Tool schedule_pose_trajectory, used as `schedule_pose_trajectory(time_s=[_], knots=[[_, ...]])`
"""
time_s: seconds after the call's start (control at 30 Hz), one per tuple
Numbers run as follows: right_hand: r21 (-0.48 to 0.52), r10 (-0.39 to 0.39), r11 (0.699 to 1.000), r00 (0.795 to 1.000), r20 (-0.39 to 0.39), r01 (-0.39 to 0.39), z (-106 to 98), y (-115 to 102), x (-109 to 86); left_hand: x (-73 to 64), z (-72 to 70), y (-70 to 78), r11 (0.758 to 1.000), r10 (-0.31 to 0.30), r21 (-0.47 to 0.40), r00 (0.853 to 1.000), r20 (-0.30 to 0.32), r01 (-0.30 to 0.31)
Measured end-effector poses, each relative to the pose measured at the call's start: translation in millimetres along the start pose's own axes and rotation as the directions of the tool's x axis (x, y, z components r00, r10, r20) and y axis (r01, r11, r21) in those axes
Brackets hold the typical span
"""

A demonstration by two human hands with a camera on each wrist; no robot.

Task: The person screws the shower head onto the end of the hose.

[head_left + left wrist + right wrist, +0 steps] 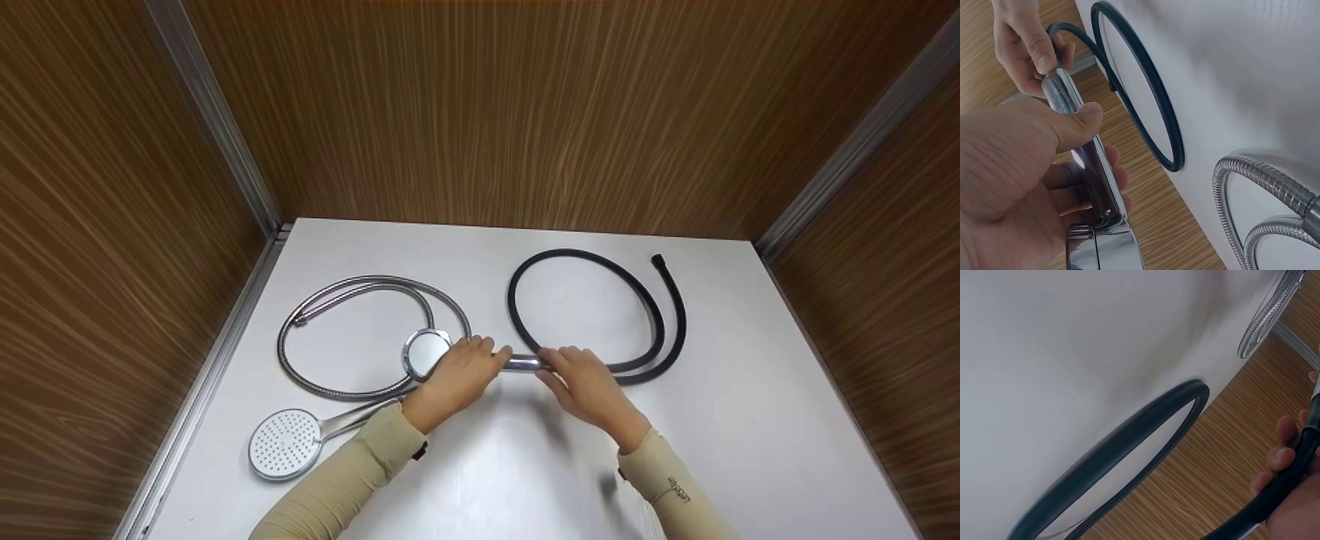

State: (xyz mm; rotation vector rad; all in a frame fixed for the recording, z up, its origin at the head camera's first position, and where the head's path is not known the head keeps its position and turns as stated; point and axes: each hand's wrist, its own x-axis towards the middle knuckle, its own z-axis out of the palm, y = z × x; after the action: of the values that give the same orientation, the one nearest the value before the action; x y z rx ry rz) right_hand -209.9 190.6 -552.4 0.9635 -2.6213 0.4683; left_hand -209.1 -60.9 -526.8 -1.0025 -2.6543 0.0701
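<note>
My left hand (459,375) grips a chrome shower head (426,354) by its handle (523,363). In the left wrist view the thumb lies across the handle (1092,174), with fingers curled behind it. My right hand (590,384) holds the end of a black shower hose (570,253) right at the tip of that handle. The right wrist view shows the fingers curled round the hose (1275,498), with its collar against the chrome end. Whether hose and handle are screwed together, I cannot tell.
Another shower head (285,444) with a white spray face lies at the front left of the white table (765,450). A coiled metal hose (360,394) lies behind it. The black hose's free end (658,260) is at the back right. Wood-grain panels (480,112) enclose the table.
</note>
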Motion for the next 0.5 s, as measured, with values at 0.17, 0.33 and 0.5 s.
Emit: schedule_pose_trajectory(time_s=[0.17, 0.33, 0.5], knots=[[-0.003, -0.009, 1.0, 1.0, -0.004, 0.009, 0.7, 0.4, -0.4, -1.3, 2.0, -0.1, 1.0, 0.001, -0.002, 1.0, -0.02, -0.001], [-0.026, -0.033, 0.999, 0.999, -0.027, 0.032, 1.0, 0.7, -0.3, -2.3, 3.2, -0.1, 1.0, 0.006, 0.002, 0.999, -0.036, -0.006], [-0.02, -0.03, 0.999, 0.999, -0.029, 0.03, 0.9, 0.4, 0.7, -2.0, 4.0, -0.5, 1.0, 0.006, 0.02, 0.999, -0.043, -0.006]])
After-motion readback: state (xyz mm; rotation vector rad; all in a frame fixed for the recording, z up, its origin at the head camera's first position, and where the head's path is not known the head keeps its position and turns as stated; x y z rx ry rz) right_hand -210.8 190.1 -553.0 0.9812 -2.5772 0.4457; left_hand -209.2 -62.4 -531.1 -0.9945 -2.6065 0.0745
